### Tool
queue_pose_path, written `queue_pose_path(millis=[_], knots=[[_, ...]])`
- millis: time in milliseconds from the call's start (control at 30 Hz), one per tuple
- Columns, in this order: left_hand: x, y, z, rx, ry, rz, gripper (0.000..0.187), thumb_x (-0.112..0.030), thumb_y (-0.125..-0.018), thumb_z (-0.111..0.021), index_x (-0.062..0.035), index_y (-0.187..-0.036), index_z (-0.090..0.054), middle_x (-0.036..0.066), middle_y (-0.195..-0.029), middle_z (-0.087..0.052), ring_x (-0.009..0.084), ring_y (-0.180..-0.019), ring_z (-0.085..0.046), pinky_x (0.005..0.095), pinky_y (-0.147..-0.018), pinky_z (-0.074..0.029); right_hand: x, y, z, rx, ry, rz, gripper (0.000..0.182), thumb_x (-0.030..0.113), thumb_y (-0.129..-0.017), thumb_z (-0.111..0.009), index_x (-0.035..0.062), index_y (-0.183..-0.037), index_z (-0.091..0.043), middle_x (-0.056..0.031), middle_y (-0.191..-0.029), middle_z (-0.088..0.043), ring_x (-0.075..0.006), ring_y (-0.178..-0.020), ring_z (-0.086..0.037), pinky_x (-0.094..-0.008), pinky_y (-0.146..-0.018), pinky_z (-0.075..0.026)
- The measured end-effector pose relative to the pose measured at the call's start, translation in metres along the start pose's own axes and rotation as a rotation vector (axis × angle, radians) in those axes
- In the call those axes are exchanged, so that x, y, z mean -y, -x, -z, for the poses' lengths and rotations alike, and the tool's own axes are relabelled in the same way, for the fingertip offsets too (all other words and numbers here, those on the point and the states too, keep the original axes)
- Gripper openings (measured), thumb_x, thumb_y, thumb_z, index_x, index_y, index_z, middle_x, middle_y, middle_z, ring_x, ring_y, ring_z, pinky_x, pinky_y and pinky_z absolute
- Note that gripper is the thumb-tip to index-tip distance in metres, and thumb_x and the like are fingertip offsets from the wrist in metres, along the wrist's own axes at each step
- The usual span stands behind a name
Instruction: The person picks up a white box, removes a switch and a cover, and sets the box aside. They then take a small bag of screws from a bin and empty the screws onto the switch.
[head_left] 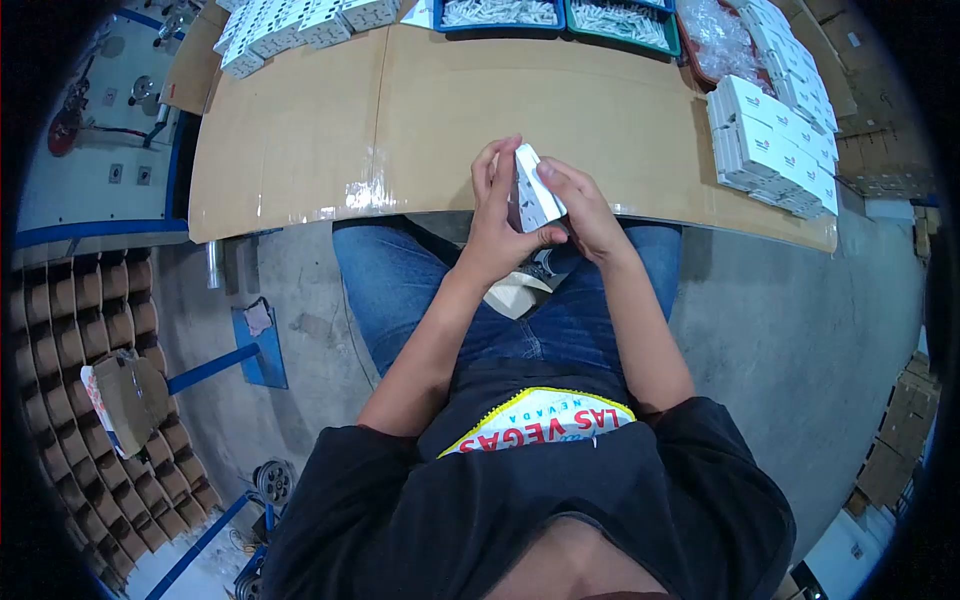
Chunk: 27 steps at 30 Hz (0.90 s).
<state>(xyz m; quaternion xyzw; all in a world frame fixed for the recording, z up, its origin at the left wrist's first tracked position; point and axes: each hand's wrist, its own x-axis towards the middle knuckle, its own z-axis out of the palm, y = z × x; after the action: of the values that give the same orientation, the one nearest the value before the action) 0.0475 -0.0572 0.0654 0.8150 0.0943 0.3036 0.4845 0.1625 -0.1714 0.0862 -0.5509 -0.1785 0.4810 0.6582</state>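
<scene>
A small white box (535, 195) with dark printing on one side is tilted between my two hands, over the table's front edge. My left hand (496, 215) wraps around its left side, fingers up along it and thumb across the lower end. My right hand (590, 210) grips it from the right, with the thumb on the upper face. The undersides of the fingers and the far side of the box are hidden.
A cardboard-covered table (300, 130) spans the front. White boxes are stacked at right (770, 150) and back left (300, 25). Blue (500, 34) and green (625, 42) trays of small white parts stand behind, beside a bin of clear plastic bags (715, 40). A divided carton (90, 320) stands left.
</scene>
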Motion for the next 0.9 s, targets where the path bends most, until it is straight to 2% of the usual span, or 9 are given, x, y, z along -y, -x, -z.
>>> queue_pose_path(millis=[67, 167, 233, 267, 367, 400, 433, 667, 900], knots=[[-0.008, 0.0, -0.002, 0.026, 0.028, -0.006, 0.129, -0.071, -0.071, -0.08, -0.0042, -0.163, -0.019, 0.021, -0.153, -0.027, 0.0368, -0.141, -0.037, 0.0491, -0.115, -0.038, 0.002, 0.002, 0.002, -0.04, 0.007, 0.082, 0.043, 0.034, -0.104, -0.061, 0.0021, -0.133, -0.064, -0.0046, -0.116, -0.068, -0.0117, -0.105, -0.063, -0.0267, -0.089, -0.05], [-0.026, -0.006, -0.001, -0.192, 0.335, 0.156, 0.121, -0.08, -0.08, -0.065, -0.0056, -0.164, -0.018, 0.02, -0.152, -0.036, 0.0328, -0.134, -0.047, 0.0482, -0.11, -0.045, 0.005, 0.005, 0.004, -0.057, 0.058, 0.241, 0.042, 0.021, -0.099, -0.065, 0.0013, -0.136, -0.061, -0.008, -0.125, -0.066, -0.015, -0.113, -0.062, -0.03, -0.097, -0.05], [-0.016, -0.009, 0.005, 0.001, 0.706, 0.875, 0.119, -0.094, -0.084, -0.036, -0.008, -0.165, -0.017, 0.019, -0.154, -0.041, 0.0334, -0.13, -0.053, 0.0472, -0.107, -0.046, 0.003, 0.006, 0.004, -0.039, 0.099, 0.318, 0.044, 0.014, -0.096, -0.066, 0.0013, -0.137, -0.059, -0.0105, -0.131, -0.064, -0.0175, -0.119, -0.061, -0.0325, -0.102, -0.049], [-0.013, -0.007, 0.008, 0.057, 0.845, 1.007, 0.107, -0.09, -0.091, -0.024, -0.0086, -0.16, -0.031, 0.016, -0.14, -0.056, 0.0294, -0.119, -0.061, 0.0438, -0.098, -0.052, 0.001, 0.006, 0.004, -0.033, 0.261, 0.435, 0.05, 0.011, -0.091, -0.066, 0.0025, -0.139, -0.058, -0.0123, -0.137, -0.061, -0.0208, -0.125, -0.059, -0.0349, -0.106, -0.047], [-0.023, -0.01, 0.022, 0.194, 1.137, 1.118, 0.098, -0.087, -0.093, -0.027, -0.0092, -0.15, -0.045, 0.014, -0.133, -0.062, 0.0265, -0.113, -0.064, 0.0424, -0.094, -0.054, -0.003, 0.004, -0.001, -0.011, 0.509, 0.588, 0.06, 0.008, -0.08, -0.065, 0.0062, -0.14, -0.058, -0.0159, -0.145, -0.054, -0.0308, -0.133, -0.054, -0.0408, -0.111, -0.044], [-0.027, -0.009, 0.017, 0.115, 1.133, 1.069, 0.082, -0.081, -0.098, -0.033, -0.012, -0.137, -0.054, 0.008, -0.118, -0.063, 0.0201, -0.1, -0.065, 0.035, -0.079, -0.054, -0.002, 0.007, -0.007, -0.026, 0.639, 0.646, 0.059, 0.011, -0.081, -0.065, 0.005, -0.14, -0.058, -0.0162, -0.146, -0.054, -0.0318, -0.132, -0.054, -0.0414, -0.112, -0.043], [-0.027, -0.008, 0.014, 0.113, 1.134, 1.069, 0.082, -0.081, -0.098, -0.033, -0.012, -0.137, -0.054, 0.008, -0.118, -0.063, 0.0201, -0.1, -0.065, 0.035, -0.079, -0.054, -0.002, 0.008, -0.012, -0.041, 0.77, 0.705, 0.059, 0.015, -0.083, -0.066, 0.0038, -0.14, -0.058, -0.0166, -0.146, -0.054, -0.0327, -0.132, -0.054, -0.0419, -0.113, -0.041], [-0.037, -0.008, 0.014, -0.096, 1.094, 0.99, 0.061, -0.064, -0.107, -0.037, -0.0151, -0.139, -0.053, 0.006, -0.121, -0.063, 0.0185, -0.109, -0.062, 0.0357, -0.09, -0.051, -0.014, -0.003, -0.015, -0.014, 0.855, 0.828, 0.064, 0.033, -0.094, -0.072, 0.0012, -0.147, -0.054, -0.0227, -0.151, -0.053, -0.0392, -0.139, -0.051, -0.0436, -0.115, -0.041], [-0.035, -0.005, 0.009, -0.152, 1.135, 0.917, 0.057, -0.059, -0.108, -0.039, -0.0135, -0.14, -0.05, 0.007, -0.125, -0.061, 0.0191, -0.114, -0.061, 0.0391, -0.099, -0.049, -0.017, -0.002, -0.02, -0.024, 0.739, 0.861, 0.056, 0.029, -0.101, -0.064, -0.006, -0.144, -0.053, -0.0262, -0.15, -0.052, -0.0426, -0.142, -0.048, -0.0464, -0.118, -0.038]])
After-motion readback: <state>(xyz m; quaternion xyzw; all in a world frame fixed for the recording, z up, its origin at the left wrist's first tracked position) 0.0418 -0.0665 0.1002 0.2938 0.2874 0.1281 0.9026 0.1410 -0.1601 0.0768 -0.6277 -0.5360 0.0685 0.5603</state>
